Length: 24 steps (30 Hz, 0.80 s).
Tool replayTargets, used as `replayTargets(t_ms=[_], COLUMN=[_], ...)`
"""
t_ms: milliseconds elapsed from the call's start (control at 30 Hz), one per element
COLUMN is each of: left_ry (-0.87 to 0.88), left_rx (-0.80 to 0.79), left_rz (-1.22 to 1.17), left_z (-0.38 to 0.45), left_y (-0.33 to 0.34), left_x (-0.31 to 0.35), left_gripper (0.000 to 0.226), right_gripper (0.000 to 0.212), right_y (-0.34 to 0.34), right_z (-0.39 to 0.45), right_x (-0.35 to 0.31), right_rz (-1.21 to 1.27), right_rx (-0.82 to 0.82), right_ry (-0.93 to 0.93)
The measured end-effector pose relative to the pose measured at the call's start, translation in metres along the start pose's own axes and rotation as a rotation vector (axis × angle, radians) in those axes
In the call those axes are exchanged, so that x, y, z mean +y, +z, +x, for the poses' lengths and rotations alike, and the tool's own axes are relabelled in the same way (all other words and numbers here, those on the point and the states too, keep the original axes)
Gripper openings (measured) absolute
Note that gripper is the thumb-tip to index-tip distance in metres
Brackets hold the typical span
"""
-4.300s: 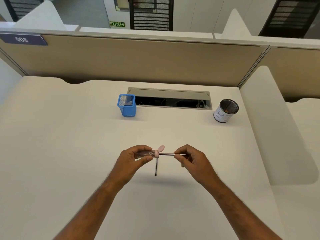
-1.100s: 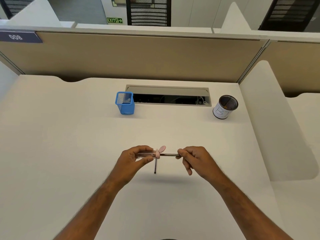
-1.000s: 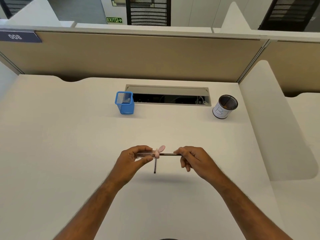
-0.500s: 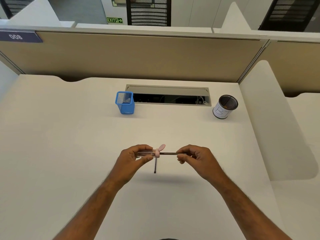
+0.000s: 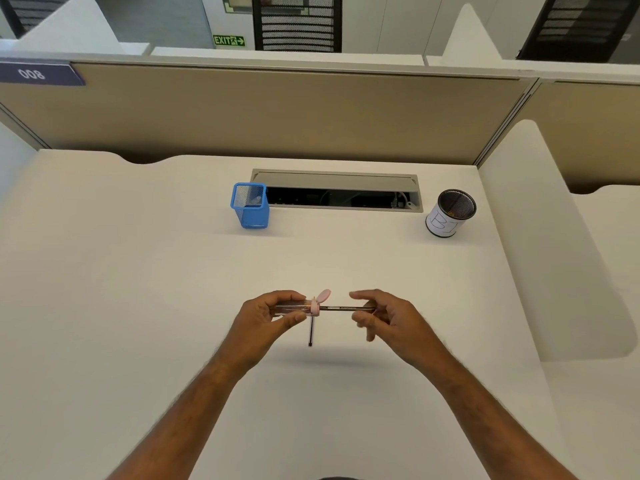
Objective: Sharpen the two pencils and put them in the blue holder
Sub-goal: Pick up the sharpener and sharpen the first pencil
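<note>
My left hand (image 5: 268,318) grips a clear sharpener with a pink cap (image 5: 314,305), held above the desk's middle. A dark pencil (image 5: 341,308) sticks out of it to the right, level. My right hand (image 5: 388,317) is at the pencil's far end; its fingers are spread, and only the thumb and forefinger tips are by the shaft. A second dark pencil (image 5: 311,330) lies on the desk just below the sharpener, pointing toward me. The blue mesh holder (image 5: 250,210) stands at the back, left of centre.
A round black mesh cup with a white paper label (image 5: 449,213) stands at the back right. An open cable tray (image 5: 337,190) is set into the desk between the two cups. Beige partitions wall the back, and a white divider (image 5: 540,237) bounds the right.
My right hand's fingers have loosened and spread from their pinch on the pencil's end. My left hand and the sharpener have stayed in place.
</note>
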State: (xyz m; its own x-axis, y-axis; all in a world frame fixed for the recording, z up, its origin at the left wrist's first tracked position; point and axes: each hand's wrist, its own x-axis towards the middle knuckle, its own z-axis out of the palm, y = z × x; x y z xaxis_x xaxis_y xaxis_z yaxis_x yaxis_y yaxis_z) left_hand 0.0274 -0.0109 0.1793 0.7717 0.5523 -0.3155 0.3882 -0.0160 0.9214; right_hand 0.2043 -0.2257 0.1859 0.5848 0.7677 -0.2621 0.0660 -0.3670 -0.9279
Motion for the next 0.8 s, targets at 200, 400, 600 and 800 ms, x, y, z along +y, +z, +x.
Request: replayTargets(t_ms=[200, 400, 600, 800], left_ry=[-0.002, -0.002, 0.017, 0.008], left_rx=[0.01, 0.0, -0.039, -0.027], left_rz=[-0.032, -0.051, -0.015, -0.01], left_z=[0.0, -0.0012, -0.005, -0.0035], left_y=[0.0004, -0.0017, -0.0008, 0.0019], left_x=[0.0017, 0.0046, 0.004, 0.0035], left_gripper=[0.026, 0.026, 0.024, 0.025], right_gripper=[0.015, 0.013, 0.039, 0.043], right_y=[-0.0005, 0.0039, 0.0018, -0.0011], right_z=[-0.0024, -0.0031, 0.0005, 0.0011], right_x=[-0.0031, -0.0033, -0.0067, -0.0063], right_rz=[-0.078, -0.12, -0.071, -0.008], right_rx=[0.09, 0.102, -0.035, -0.038], right_ry=[-0.038, -0.103, 0.05, 0.047])
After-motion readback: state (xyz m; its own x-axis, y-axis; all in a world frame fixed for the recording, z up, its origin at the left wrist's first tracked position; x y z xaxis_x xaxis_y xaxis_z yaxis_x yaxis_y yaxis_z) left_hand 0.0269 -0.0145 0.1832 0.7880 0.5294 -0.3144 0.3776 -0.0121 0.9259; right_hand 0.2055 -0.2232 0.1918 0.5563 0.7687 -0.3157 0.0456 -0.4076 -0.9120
